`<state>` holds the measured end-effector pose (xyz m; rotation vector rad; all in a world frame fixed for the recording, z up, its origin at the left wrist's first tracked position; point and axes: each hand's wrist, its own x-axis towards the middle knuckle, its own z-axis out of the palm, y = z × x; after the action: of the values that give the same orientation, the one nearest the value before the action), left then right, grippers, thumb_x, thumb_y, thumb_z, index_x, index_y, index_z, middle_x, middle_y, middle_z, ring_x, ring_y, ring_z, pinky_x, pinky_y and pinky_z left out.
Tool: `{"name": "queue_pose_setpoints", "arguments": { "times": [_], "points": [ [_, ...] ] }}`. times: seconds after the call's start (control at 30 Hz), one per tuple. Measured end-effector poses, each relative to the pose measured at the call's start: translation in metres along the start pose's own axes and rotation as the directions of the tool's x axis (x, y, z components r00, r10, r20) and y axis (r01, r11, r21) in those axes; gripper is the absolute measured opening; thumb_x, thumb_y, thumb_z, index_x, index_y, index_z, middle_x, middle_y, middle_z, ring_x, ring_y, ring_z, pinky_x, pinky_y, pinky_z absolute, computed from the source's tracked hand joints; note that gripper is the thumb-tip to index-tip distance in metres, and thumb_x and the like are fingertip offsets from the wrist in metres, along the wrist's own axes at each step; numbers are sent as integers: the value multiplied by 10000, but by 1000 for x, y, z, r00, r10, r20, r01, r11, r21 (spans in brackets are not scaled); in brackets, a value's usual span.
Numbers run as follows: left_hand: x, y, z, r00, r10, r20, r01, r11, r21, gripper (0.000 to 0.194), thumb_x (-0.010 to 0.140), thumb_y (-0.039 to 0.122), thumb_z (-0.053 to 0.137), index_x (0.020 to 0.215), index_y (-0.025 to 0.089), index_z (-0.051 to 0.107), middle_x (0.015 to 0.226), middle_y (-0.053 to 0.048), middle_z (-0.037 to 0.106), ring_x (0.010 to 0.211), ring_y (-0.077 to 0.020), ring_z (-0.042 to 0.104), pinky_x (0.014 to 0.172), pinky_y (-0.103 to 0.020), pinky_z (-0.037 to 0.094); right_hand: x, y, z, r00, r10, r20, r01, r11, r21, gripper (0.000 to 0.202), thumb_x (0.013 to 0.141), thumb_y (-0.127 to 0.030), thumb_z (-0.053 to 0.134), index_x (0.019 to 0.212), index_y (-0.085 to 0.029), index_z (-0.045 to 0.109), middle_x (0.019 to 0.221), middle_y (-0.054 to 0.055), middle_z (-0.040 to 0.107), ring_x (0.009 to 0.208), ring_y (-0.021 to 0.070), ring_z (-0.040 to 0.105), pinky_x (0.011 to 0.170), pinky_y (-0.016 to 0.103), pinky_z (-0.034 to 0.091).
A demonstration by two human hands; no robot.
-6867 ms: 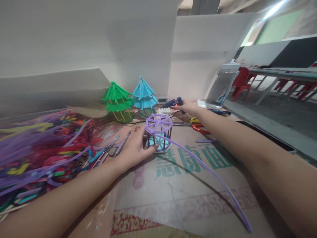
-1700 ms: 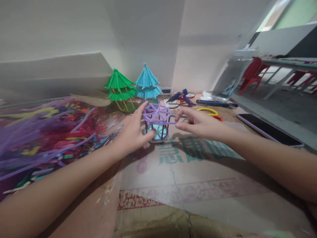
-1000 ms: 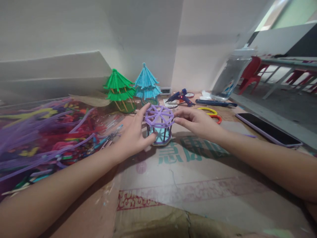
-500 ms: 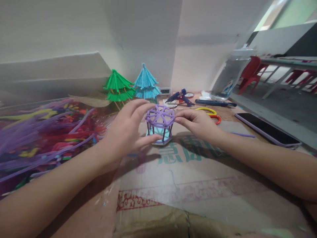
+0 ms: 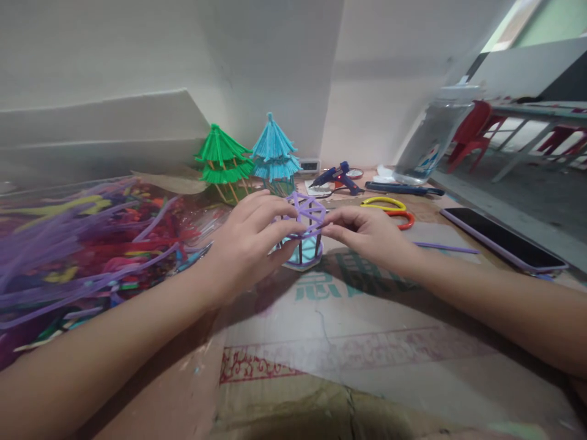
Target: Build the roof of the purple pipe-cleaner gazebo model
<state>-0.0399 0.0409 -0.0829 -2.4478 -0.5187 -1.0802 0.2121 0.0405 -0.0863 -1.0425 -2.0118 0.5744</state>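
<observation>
— Quick, nearest first?
— You're working over a printed cardboard surface (image 5: pixel 261 391). Your left hand (image 5: pixel 247 241) is curling its fingers and thumb almost closed on the near-left rim of the purple-topped octagonal frame (image 5: pixel 310 250), partly covering it.
— Right hand (image 5: pixel 367 231)?
— You're pinching the frame's right rim, thumb and index nearly meeting. Can't tell if a loose strip end is in there.
— Frame's where?
— Standing upright on the cardboard, between your hands, dark posts rising from a pale-blue base.
— Sides?
— Tangled multicoloured craft stems (image 5: pixel 87 269) are lying on your left; a thin purple strip (image 5: pixel 447 248) and a black-screened phone with a purple edge (image 5: pixel 504 238) are lying right.
— Beyond?
— Yellow and red looped handles (image 5: pixel 406 227) are lying past your right hand, then a dark-blue slim tool (image 5: pixel 406 189) and a blue glue gun (image 5: pixel 337 176) showing a red light. The green tiered-roof model (image 5: pixel 222 150) and light-blue tiered-roof model (image 5: pixel 274 146) are standing side by side behind your left hand; a clear plastic bottle (image 5: pixel 433 137) is standing back right.
— Farthest?
— Red plastic chair (image 5: pixel 472 131), sitting by a long table (image 5: pixel 527 112).
</observation>
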Motion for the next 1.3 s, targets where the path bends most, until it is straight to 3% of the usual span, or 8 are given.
{"name": "queue_pose_setpoints", "arguments": {
  "times": [0.1,0.4,0.57,0.7,0.83,1.3],
  "points": [
    [0,1,0,1000,-26,-1,26,999,-28,221,906,169,710,1097,260,647,1121,-50,727,1121,-230,672,1059,-482,518,-1,0,0,1000,0,1,0,1000,-11,232,872,-399,724,944,-198,813,713,6,705,586,129,514,543,271,370],
    [0,0,0,999,25,-35,-25,1000,-1,210,914,142,704,1094,239,654,1091,-48,731,1080,-210,675,1057,-457,523,-3,-3,2,999,-29,-38,29,1000,12,225,894,-383,688,867,-194,809,721,13,725,630,138,582,581,271,407],
    [-1,-5,-1,999,38,12,-38,999,-29,305,968,80,571,1193,270,648,1148,-42,723,1116,-196,664,1105,-464,488,-1,0,2,998,-17,-57,18,1000,20,225,892,-383,684,858,-195,803,744,15,736,653,144,595,605,277,429],
    [2,-13,-8,996,-70,46,74,994,-86,256,984,192,608,1235,226,646,1209,-92,697,1147,-226,652,1029,-435,530,2,4,2,997,10,-73,-6,999,52,226,887,-389,688,877,-195,803,804,30,766,702,161,634,644,292,467],
    [1,-24,-12,984,-170,51,174,980,-100,146,952,256,663,1089,218,694,1189,-84,686,1152,-240,649,1014,-433,532,3,7,1,996,43,-84,-37,997,75,239,878,-412,692,869,-197,796,821,46,776,728,183,656,662,313,496],
    [-3,-19,0,999,-37,-23,38,999,9,116,914,225,726,1018,240,678,1137,-67,692,1109,-229,650,993,-436,536,4,11,2,997,44,-63,-37,994,103,238,885,-424,692,873,-205,785,839,41,777,763,192,673,706,332,526]
  ]
}}
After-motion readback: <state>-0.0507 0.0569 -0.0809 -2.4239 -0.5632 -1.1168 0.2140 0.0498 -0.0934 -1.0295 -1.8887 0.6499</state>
